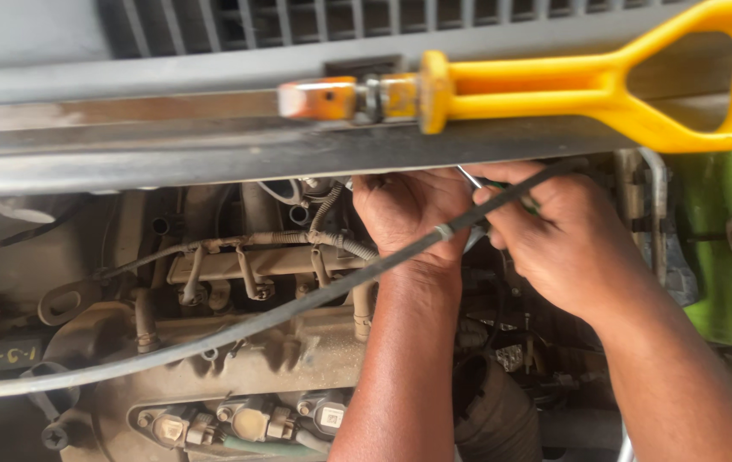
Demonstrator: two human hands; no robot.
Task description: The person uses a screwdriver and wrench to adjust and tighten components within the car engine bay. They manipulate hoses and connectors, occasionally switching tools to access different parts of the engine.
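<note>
While the dusty engine [237, 359] fills the bay under the grey front panel [212, 145], where a yellow-handled dipstick [605, 85] lies, left hand [408, 214] and right hand [554, 239] press together just below the panel, right fingers closed on a thin metal tool [474, 181], behind a black cable [297, 308].

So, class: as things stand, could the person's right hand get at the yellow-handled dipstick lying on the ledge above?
Probably yes: the dipstick lies uncovered just above the right hand, though that hand grips a thin tool.
</note>
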